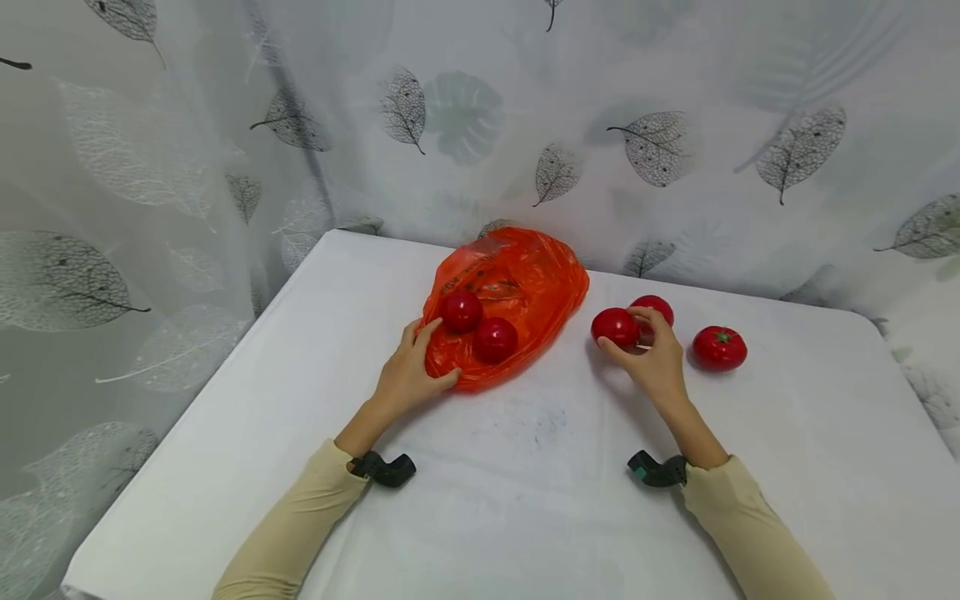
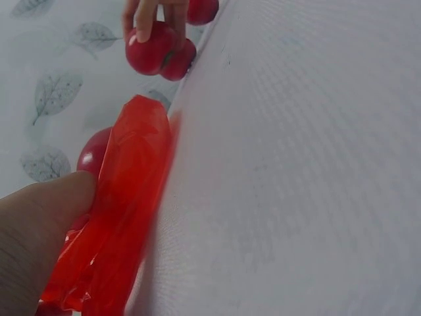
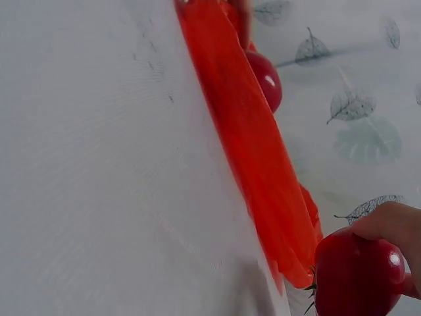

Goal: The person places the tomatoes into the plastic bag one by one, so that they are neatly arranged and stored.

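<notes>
An orange-red plastic bag (image 1: pixel 534 287) lies opened out on the table, with one tomato (image 1: pixel 461 311) and another tomato (image 1: pixel 495 340) in it. My left hand (image 1: pixel 408 371) holds the bag's near left edge; its thumb (image 2: pixel 49 207) shows against the plastic in the left wrist view. To the right of the bag, my right hand (image 1: pixel 658 362) grips a tomato (image 1: pixel 615 327) between thumb and fingers. A further tomato (image 1: pixel 654 307) sits just behind that hand, partly hidden by it. Right of the hand rests a tomato with a green stem (image 1: pixel 720 348).
The table (image 1: pixel 517 517) has a white cover. A pale leaf-patterned curtain (image 1: pixel 480 117) hangs along its far and left sides. Each wrist wears a dark camera mount, one by the left sleeve (image 1: pixel 300 508) and one by the right sleeve (image 1: pixel 750 525).
</notes>
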A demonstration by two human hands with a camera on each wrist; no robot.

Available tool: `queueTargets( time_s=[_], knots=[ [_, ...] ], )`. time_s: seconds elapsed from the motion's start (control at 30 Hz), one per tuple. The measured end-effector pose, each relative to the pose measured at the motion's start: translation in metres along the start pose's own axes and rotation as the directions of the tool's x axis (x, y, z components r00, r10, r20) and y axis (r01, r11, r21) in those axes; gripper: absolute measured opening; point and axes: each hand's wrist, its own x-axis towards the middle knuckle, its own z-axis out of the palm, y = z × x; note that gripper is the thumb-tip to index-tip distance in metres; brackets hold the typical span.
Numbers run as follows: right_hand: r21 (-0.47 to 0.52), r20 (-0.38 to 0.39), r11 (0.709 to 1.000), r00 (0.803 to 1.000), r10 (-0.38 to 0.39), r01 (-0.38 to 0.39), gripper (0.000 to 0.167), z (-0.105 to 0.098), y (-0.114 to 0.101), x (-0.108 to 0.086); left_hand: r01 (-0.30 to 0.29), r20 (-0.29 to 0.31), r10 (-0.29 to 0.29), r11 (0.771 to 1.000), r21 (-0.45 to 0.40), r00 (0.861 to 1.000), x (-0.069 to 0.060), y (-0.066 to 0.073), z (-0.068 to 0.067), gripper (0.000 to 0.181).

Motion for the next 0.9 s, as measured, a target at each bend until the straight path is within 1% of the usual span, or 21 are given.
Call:
queueTargets(
  time_s=[0.13,0.23,0.43,0.6,0.77,0.9],
  knots=[
    [0.021,0.009,1.0,1.0,-0.016,0.016,0.061,0.006,-0.004,0.005,0.0,0.001,0.0,1.0,0.0,1.0,-0.001,0.0,0.001,0.082],
    [0.029,0.0,0.999,1.0,-0.029,0.029,0.062,0.011,-0.005,0.008,-0.001,0.005,0.001,1.0,0.001,1.0,-0.001,0.001,0.001,0.083],
    [0.093,-0.051,0.991,0.995,-0.091,0.096,0.061,0.025,-0.007,0.012,-0.009,-0.007,0.009,1.0,0.0,1.0,-0.001,-0.001,0.001,0.082],
    [0.137,-0.08,0.979,0.987,-0.14,0.15,0.062,0.034,-0.008,0.012,-0.014,-0.001,0.014,1.0,-0.007,1.0,-0.002,-0.003,0.002,0.082],
    [0.148,-0.085,0.975,0.984,-0.154,0.165,0.061,0.039,-0.012,0.015,-0.018,-0.003,0.018,1.0,-0.007,1.0,-0.001,-0.002,0.003,0.082],
    [0.179,-0.074,0.97,0.985,-0.156,0.167,0.059,0.045,-0.019,0.02,-0.016,-0.004,0.015,1.0,-0.003,1.0,0.001,-0.001,0.001,0.082]
  ],
)
